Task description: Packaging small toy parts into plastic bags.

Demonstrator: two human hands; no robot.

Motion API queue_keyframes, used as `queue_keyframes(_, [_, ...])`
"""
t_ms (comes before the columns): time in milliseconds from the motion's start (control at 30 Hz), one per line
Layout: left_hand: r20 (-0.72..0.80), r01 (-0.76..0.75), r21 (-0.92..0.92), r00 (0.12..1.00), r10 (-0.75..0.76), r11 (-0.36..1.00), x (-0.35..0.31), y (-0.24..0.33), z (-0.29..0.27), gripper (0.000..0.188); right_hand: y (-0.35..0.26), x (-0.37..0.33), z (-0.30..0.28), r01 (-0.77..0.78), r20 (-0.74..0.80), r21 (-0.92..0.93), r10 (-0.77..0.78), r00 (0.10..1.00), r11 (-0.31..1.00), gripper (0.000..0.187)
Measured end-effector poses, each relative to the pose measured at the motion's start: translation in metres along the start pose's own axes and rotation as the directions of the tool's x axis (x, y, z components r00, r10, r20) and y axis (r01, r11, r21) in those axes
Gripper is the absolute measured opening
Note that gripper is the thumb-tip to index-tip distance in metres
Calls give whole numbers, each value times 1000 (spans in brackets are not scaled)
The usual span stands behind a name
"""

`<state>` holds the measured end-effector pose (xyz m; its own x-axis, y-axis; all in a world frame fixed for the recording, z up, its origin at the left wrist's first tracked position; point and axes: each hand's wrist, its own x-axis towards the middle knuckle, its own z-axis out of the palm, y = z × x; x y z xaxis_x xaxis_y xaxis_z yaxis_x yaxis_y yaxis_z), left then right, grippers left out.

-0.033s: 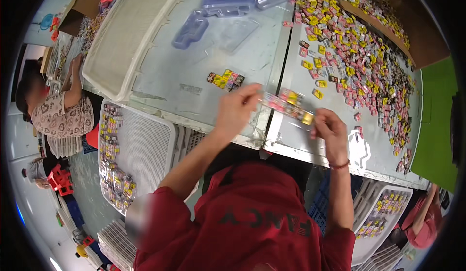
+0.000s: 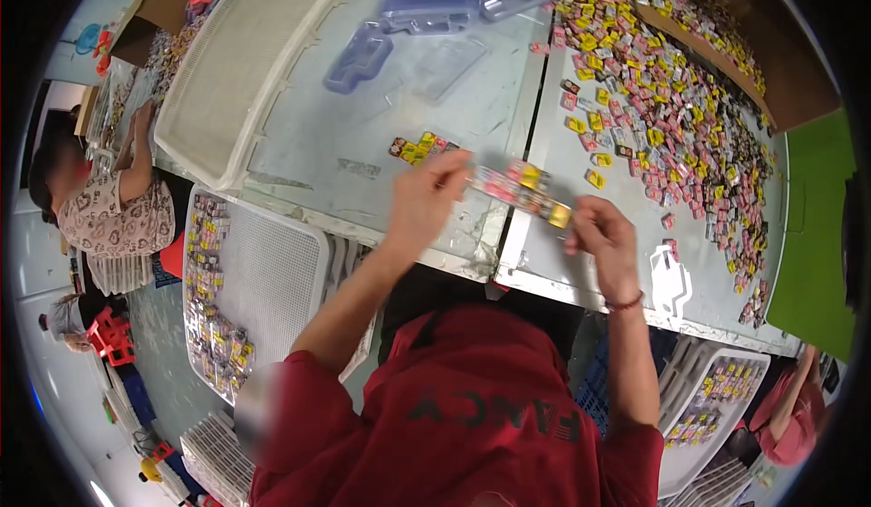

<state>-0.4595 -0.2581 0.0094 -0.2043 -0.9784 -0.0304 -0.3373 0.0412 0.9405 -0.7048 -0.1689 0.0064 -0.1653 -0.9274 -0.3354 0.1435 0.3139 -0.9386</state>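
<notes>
Between both hands, above the table's front edge, is a clear plastic blister tray [image 2: 519, 193] filled with several small pink, yellow and dark printed pieces. My left hand [image 2: 426, 200] pinches its left end. At the opposite end, the fingers of my right hand [image 2: 603, 239] are closed on its edge; a red band circles that wrist. Just beyond my left hand, a small group of yellow and dark pieces [image 2: 419, 147] lies together on the table, partly hidden by the fingers.
Loose small pieces [image 2: 671, 135] spread over the right table beside cardboard [image 2: 789, 44]. Clear blister trays [image 2: 435, 3] lie at the back. A white mesh crate [image 2: 254, 44] stands left; another [image 2: 272, 262] holds filled trays. A co-worker [image 2: 118, 198] is at the left, another [image 2: 789, 416] at the right.
Both hands have shifted slightly left with the blister tray still held between them. The pieces on the table have stayed put.
</notes>
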Motion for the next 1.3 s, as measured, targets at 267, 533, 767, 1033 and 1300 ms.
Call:
queue_keyframes(267, [-168, 69, 167, 985, -40, 984, 41, -54, -73, 23, 18, 56, 106, -48, 47, 14, 47, 998, 999, 20])
queue_keyframes(533, [-276, 13, 285, 959, 69, 958, 38, -81, -88, 32, 37, 51, 120, 459, -58, -477, -548, 835, 750, 29])
queue_keyframes(767, [-211, -248, 415, 910, 357, 876, 10, -42, -21, 23, 32, -58, 2, 435, -8, -818, -764, 646, 377, 37])
queue_keyframes(1033, [373, -390, 57, 862, 343, 919, -42, 15, 100, 21, 60, -113, -115, -170, -296, -954, -664, 687, 249, 38])
queue_keyframes(1300, [527, 41, -62, 850, -2, 997, -56, 39, 175, 38, 41, -101, -20, 43, -238, -907, -595, 768, 418, 43])
